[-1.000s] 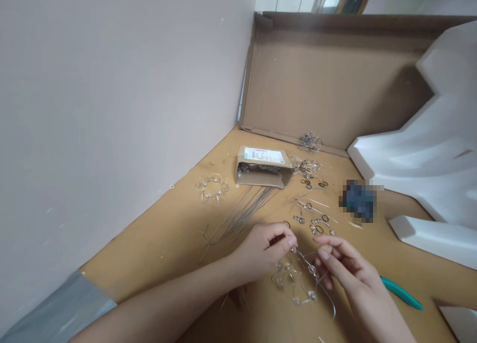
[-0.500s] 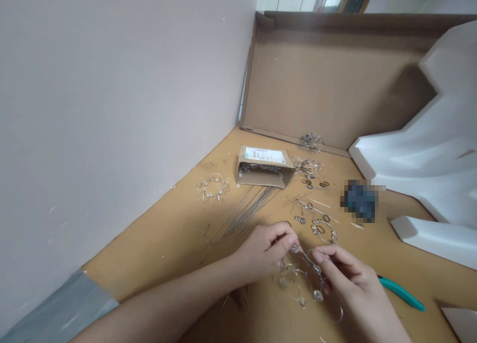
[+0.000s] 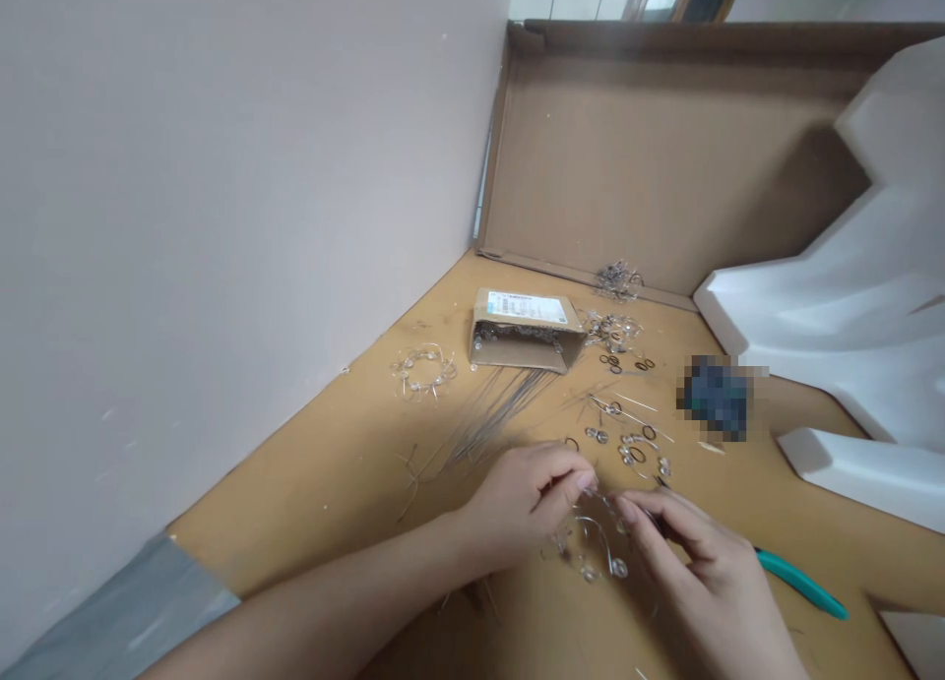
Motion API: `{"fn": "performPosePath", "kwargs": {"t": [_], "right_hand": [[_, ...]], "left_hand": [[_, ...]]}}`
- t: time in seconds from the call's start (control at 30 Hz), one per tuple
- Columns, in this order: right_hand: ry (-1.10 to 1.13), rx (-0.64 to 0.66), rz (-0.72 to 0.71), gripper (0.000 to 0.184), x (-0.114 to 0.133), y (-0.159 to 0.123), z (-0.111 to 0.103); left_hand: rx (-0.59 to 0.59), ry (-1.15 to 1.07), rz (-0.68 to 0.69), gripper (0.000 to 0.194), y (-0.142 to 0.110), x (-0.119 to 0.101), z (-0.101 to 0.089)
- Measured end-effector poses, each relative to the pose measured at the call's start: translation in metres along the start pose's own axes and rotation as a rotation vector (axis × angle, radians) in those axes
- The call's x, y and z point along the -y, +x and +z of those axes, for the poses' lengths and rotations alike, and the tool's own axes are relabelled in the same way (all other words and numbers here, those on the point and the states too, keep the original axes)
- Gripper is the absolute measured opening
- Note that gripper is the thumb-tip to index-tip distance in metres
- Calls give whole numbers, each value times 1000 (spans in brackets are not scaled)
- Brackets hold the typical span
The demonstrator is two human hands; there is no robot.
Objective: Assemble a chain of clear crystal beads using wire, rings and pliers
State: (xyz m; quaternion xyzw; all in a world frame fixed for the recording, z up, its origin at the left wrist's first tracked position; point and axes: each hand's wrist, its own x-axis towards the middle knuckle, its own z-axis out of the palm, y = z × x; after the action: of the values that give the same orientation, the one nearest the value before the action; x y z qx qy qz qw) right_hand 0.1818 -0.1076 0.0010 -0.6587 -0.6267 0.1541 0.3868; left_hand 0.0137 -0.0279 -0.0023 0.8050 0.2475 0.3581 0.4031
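Observation:
My left hand (image 3: 535, 493) is closed in a pinch on one end of a beaded wire (image 3: 606, 508), a thin silvery wire with clear beads. Just to the right, my right hand (image 3: 690, 542) pinches the same wire between thumb and forefinger. A curved loop of the wire with clear beads (image 3: 618, 568) hangs below and between both hands. Partly hidden behind my right hand is a tool with a teal handle (image 3: 801, 584). Beyond my fingers lie a beaded wire ring (image 3: 642, 454) and small dark rings (image 3: 649, 432).
An open small cardboard box (image 3: 521, 350) holds clear beads. Long loose wires (image 3: 502, 414) lie before it, with a beaded wire ring (image 3: 424, 373) to its left. Wire bundles (image 3: 618, 280) sit behind. A wall, a large cardboard panel (image 3: 664, 168) and white foam (image 3: 827, 316) border the table.
The beaded wire between my hands has turned, and its hanging beads have swung up and left. Both hands stay almost in place, still pinching.

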Motion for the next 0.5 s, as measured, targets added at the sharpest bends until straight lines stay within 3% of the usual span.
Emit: {"fn": "performPosePath", "kwargs": {"t": [0.17,0.5], "right_hand": [[-33,-23,-53,16,0,0,0],[202,-26,200,26,12,0,0]], "left_hand": [[-15,39,31,23,1,1,0],[-34,-14,-92,20,0,-2,0]]}}
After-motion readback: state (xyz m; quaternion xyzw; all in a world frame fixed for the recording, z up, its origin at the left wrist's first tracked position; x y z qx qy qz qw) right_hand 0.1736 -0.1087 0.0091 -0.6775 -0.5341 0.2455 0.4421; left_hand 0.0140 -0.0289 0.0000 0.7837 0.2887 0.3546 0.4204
